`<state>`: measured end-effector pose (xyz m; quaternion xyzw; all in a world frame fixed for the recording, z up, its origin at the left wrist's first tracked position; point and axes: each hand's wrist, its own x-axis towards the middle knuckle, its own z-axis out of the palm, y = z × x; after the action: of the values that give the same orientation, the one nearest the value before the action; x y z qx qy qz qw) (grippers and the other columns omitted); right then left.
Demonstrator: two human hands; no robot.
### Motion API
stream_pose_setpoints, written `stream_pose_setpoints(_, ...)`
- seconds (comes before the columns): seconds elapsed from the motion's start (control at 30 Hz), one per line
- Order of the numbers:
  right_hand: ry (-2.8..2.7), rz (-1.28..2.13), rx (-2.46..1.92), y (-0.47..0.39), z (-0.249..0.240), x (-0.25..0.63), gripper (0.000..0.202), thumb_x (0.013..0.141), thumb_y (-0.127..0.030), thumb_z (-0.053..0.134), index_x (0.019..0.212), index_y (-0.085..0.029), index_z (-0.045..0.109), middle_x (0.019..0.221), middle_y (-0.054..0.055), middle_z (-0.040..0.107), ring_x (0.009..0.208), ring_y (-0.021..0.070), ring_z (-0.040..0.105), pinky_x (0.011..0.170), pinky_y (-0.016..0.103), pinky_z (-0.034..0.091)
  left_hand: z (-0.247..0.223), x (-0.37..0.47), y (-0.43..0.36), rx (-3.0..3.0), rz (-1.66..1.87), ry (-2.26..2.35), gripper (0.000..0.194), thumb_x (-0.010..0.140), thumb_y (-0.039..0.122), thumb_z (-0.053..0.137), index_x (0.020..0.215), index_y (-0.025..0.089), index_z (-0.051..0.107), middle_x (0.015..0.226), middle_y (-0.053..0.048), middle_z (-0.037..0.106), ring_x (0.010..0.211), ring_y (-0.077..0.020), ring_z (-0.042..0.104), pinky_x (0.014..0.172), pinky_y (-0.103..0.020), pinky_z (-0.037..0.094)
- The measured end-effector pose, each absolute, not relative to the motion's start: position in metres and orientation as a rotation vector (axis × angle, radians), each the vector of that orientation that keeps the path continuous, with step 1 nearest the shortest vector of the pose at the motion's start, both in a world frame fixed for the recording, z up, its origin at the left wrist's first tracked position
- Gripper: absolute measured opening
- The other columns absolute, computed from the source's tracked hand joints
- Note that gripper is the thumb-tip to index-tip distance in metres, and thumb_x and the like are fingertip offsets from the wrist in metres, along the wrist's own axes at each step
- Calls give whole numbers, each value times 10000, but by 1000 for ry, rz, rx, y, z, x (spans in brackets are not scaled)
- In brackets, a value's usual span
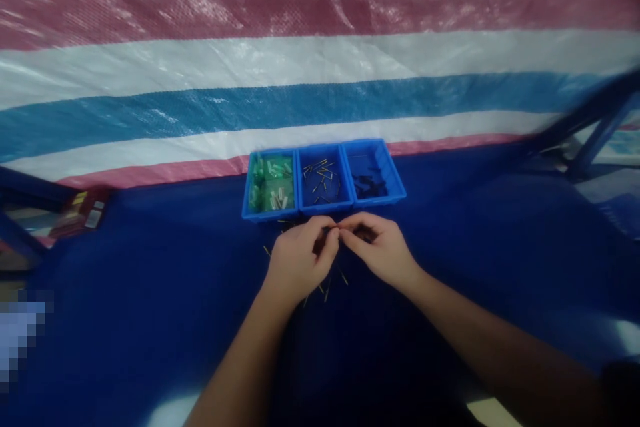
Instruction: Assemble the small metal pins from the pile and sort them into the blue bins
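My left hand and my right hand meet fingertip to fingertip over the blue table, just in front of three blue bins. Both are closed in a pinch, and whatever lies between the fingertips is too small to make out. Below and beside my hands, several thin brass-coloured pins lie scattered on the table, partly hidden by my left hand. The middle bin holds more such pins. Small clear and whitish pieces lie in the left bin, which looks green inside. Dark small parts sit in the right bin.
A striped plastic sheet hangs along the back of the blue table. A dark red box stands at the far left. Dark blue frame bars rise at the right. Something yellowish shows at the bottom edge.
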<state>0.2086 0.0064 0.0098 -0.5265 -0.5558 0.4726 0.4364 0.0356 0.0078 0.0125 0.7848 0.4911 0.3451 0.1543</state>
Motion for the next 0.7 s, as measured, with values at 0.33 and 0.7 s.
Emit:
stream_pose_setpoints(0.33, -1375, 1187, -1296, 6, 9, 209, 163, 820, -338, 722, 893, -194, 736, 839, 45, 754, 727, 176, 691, 676, 307, 558, 13, 36, 8, 2242, 982, 1422, 117, 941, 284, 554, 996, 214, 631, 667, 33, 649, 616, -119, 635, 634, -232, 469)
stream_pose_setpoints(0.7, -1372, 1189, -1314, 7, 11, 209, 141, 818, -315, 721, 892, -196, 738, 839, 41, 753, 731, 175, 691, 664, 305, 547, 12, 36, 8, 2239, 989, 1404, 110, 937, 269, 563, 1007, 213, 626, 676, 37, 643, 613, -113, 623, 640, -229, 462)
